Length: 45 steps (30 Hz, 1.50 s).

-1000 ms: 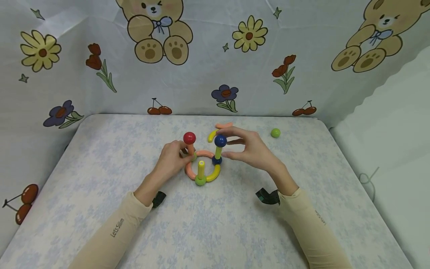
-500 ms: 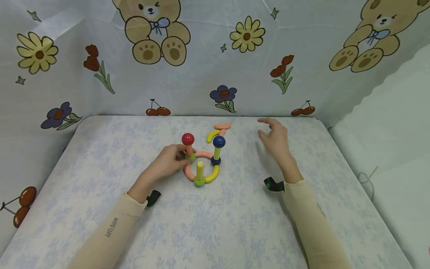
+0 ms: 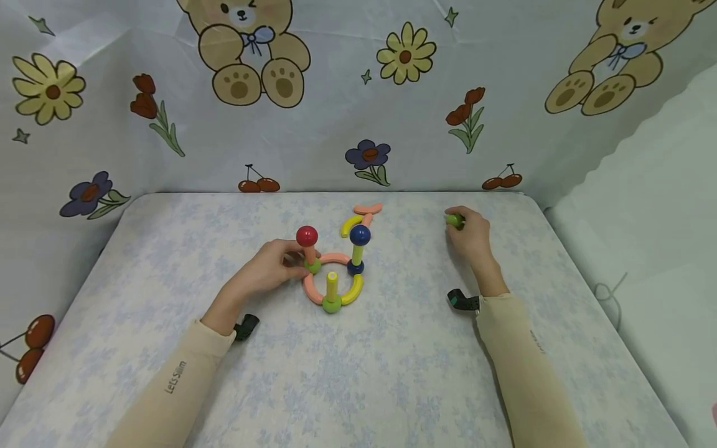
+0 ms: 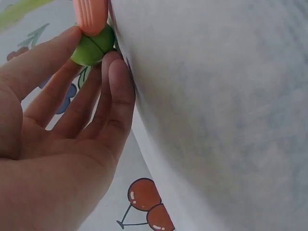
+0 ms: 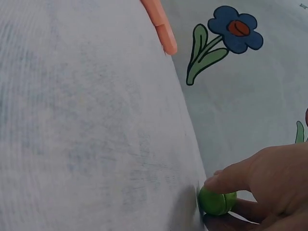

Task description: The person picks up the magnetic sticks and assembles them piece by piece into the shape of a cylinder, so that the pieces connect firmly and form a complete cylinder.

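Observation:
A ring of curved salmon (image 3: pixel 336 257) and yellow (image 3: pixel 355 290) pieces, joined by balls, lies on the table. My left hand (image 3: pixel 267 269) pinches the ring's left green ball (image 4: pixel 91 50), thumb on one side and fingers on the other. From that ball rises a salmon stick (image 3: pixel 309 255) topped by a red ball (image 3: pixel 307 236). A dark blue ball (image 3: pixel 360 234) caps the stick on the right. The front yellow stick (image 3: pixel 332 286) stands bare-topped in a green ball (image 3: pixel 332 304). Far right, my right hand (image 3: pixel 475 239) pinches a loose green ball (image 5: pixel 216 202) at the table surface.
Behind the ring lie a loose yellow curved piece (image 3: pixel 351 225) and two salmon pieces, one salmon curve (image 3: pixel 368 209) farthest back. A printed cloth (image 3: pixel 325 149) hangs along the table's back edge. Dark straps with cameras sit at both wrists.
My right hand has left the blue-topped stick, moved right and taken hold of the loose green ball. My left hand has stayed by the red-topped stick, its fingers lower at the green ball.

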### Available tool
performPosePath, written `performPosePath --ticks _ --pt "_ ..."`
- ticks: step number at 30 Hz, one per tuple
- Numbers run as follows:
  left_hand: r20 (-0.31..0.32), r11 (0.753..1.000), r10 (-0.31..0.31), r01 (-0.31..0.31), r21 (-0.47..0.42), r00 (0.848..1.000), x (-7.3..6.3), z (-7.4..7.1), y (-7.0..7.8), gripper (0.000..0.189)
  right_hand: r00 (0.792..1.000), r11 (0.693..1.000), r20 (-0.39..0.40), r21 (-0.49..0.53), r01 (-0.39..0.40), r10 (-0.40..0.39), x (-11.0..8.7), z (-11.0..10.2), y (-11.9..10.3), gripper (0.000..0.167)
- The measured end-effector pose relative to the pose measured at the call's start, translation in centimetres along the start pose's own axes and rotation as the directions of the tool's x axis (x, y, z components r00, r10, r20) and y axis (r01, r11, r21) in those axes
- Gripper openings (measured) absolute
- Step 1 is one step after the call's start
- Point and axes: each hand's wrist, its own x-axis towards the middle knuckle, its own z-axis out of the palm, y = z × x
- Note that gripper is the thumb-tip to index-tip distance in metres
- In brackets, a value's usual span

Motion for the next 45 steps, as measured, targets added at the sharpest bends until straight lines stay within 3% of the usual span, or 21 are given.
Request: performPosePath --ticks 8,14,21,33,39,42,45 --pt "-0.035 0.999 0.002 0.0 0.045 0.999 -0.2 0.1 0.3 0.022 0.998 0.999 -0.049 0.034 0.036 -0.034 -0.2 0.5 0.1 0.033" --pt "-0.054 0.998 -0.015 0.018 0.057 0.998 -0.1 0.2 0.7 0.027 0.992 0.99 -0.066 0.085 0.11 -0.105 -0.1 0.5 -0.8 0.032" --pt "-0.078 0.998 -0.014 0.018 0.056 0.997 -0.1 0.3 0.6 0.025 0.979 0.968 -0.051 0.147 0.203 -0.198 -0.5 -0.4 -3.8 0.034" --pt "-0.121 0.998 -0.028 0.034 0.047 0.992 -0.2 0.3 0.6 0.018 0.962 0.925 -0.038 0.268 0.27 -0.27 -3.0 -2.2 -9.5 0.032" --pt "-0.165 0.997 -0.071 0.077 0.031 0.984 -0.3 0.2 0.6 0.017 0.931 0.87 -0.018 0.349 0.348 -0.365 -4.8 -2.8 -12.5 0.03" --pt "-0.188 0.996 -0.079 0.085 0.022 0.979 -0.3 0.2 0.6 0.017 0.9 0.838 -0.004 0.364 0.407 -0.435 -5.6 -2.8 -13.5 0.03" --pt "-0.2 0.996 -0.083 0.088 0.016 0.976 -0.3 0.2 0.7 0.018 0.856 0.8 0.029 0.371 0.471 -0.517 -6.4 -2.5 -14.3 0.031"
